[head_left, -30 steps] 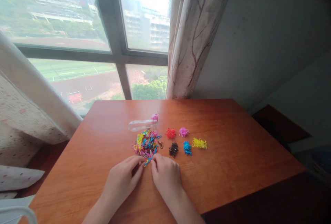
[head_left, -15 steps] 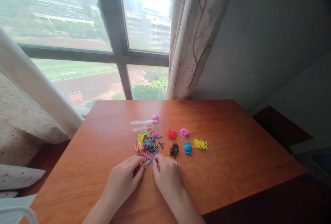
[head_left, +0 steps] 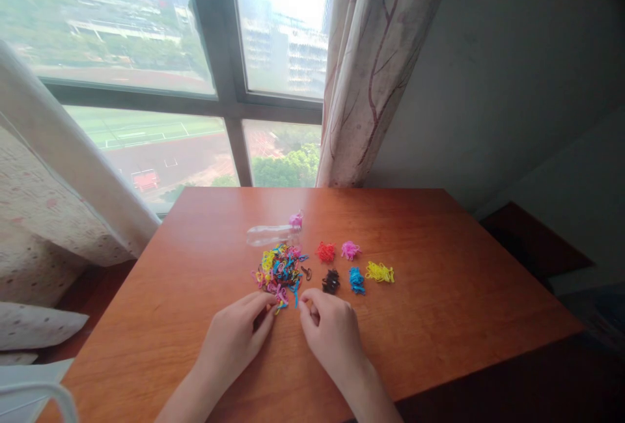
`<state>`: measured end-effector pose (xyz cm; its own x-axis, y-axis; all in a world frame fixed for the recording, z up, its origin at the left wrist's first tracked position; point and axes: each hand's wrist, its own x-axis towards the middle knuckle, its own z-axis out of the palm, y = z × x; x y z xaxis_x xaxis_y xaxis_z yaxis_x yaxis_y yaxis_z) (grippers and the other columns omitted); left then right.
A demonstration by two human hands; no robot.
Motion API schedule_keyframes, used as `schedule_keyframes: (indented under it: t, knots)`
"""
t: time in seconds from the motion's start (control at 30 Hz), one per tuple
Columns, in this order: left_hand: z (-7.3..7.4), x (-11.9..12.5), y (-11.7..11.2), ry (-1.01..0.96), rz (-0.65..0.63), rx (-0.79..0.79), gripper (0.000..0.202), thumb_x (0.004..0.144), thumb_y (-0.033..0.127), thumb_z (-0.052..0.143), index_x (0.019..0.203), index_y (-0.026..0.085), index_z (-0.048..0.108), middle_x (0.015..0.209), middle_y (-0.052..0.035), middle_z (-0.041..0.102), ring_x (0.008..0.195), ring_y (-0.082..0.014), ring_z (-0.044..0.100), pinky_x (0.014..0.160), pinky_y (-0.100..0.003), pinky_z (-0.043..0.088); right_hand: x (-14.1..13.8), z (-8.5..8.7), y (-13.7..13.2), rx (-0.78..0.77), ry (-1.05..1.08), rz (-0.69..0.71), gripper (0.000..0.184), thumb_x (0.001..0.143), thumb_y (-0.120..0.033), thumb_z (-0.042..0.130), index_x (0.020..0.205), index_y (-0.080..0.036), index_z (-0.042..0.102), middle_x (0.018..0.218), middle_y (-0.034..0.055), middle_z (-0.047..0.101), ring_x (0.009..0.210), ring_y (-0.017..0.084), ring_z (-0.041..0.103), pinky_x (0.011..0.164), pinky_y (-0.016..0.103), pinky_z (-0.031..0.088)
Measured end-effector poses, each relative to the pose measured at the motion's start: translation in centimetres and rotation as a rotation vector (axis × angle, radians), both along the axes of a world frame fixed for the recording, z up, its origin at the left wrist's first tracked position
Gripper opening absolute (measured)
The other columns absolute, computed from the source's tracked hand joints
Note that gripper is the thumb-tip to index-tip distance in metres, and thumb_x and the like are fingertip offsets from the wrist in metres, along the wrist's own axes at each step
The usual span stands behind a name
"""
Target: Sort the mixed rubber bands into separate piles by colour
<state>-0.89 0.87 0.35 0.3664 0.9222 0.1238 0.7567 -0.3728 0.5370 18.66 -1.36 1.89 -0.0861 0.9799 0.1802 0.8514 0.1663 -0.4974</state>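
Observation:
A mixed pile of small coloured rubber bands (head_left: 280,268) lies on the table, its lower edge close to my fingers. My left hand (head_left: 241,320) is closed in a pinch on yellow and blue rubber bands (head_left: 280,308) at that edge; the fingertips partly hide them. Just to the right, my right hand (head_left: 332,320) is pinched at a blue rubber band (head_left: 296,294), which stretches up toward the pile. Beyond my right hand are a black bunch (head_left: 331,281) and a blue bunch (head_left: 357,280) of bands.
Farther back sit a red bunch (head_left: 325,252) and a pink bunch (head_left: 350,250), with a yellow bunch (head_left: 380,272) to the right. A clear plastic container (head_left: 271,235) lies behind the pile, beside a pink item (head_left: 295,219). The wooden table (head_left: 439,306) meets a window and curtains.
My right hand has shifted right, away from my left hand, and the blue band has come along with it. My left hand has stayed nearly in place. The view has tilted slightly.

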Motion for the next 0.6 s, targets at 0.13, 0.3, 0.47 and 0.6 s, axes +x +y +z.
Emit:
schedule_keyframes:
  t: [0.13, 0.3, 0.47, 0.6]
  knots:
    - [0.2, 0.0, -0.1, -0.009, 0.001, -0.001, 0.019, 0.093, 0.029, 0.048, 0.096, 0.025, 0.067, 0.088, -0.0008, 0.073, 0.078, -0.0159, 0.069, 0.07, -0.023, 0.05, -0.1, 0.1, 0.0, 0.006, -0.092, 0.055, 0.014, 0.089, -0.014, 0.057, 0.079, -0.024, 0.061, 0.073, -0.0034, 0.068, 0.067, 0.013, 0.062, 0.058, 0.024, 0.027]
    - [0.1, 0.0, -0.1, -0.007, -0.006, 0.003, 0.019, 0.093, 0.029, 0.048, 0.096, 0.025, 0.066, 0.088, -0.0006, 0.073, 0.078, -0.016, 0.069, 0.07, -0.024, 0.05, 0.0, 0.0, 0.2, 0.044, -0.047, 0.011, 0.014, 0.089, -0.014, 0.057, 0.082, -0.024, 0.063, 0.072, -0.0038, 0.067, 0.066, 0.012, 0.062, 0.058, 0.024, 0.028]
    - [-0.1, 0.1, -0.1, 0.011, 0.001, 0.023, 0.018, 0.093, 0.029, 0.049, 0.096, 0.025, 0.066, 0.088, -0.0003, 0.073, 0.079, -0.0161, 0.069, 0.07, -0.024, 0.05, 1.4, 0.5, 1.6, 0.092, -0.006, -0.082, 0.013, 0.091, -0.019, 0.056, 0.085, -0.023, 0.066, 0.068, -0.0025, 0.066, 0.063, 0.012, 0.06, 0.059, 0.024, 0.029]
    - [-0.1, 0.1, -0.1, 0.019, -0.006, 0.027, 0.017, 0.093, 0.029, 0.049, 0.096, 0.025, 0.066, 0.09, -0.0002, 0.073, 0.08, -0.0168, 0.07, 0.07, -0.025, 0.05, 3.4, 1.3, 4.2, 0.081, -0.084, -0.191, 0.012, 0.092, -0.022, 0.057, 0.087, -0.024, 0.068, 0.071, -0.0018, 0.068, 0.064, 0.013, 0.061, 0.058, 0.024, 0.028]
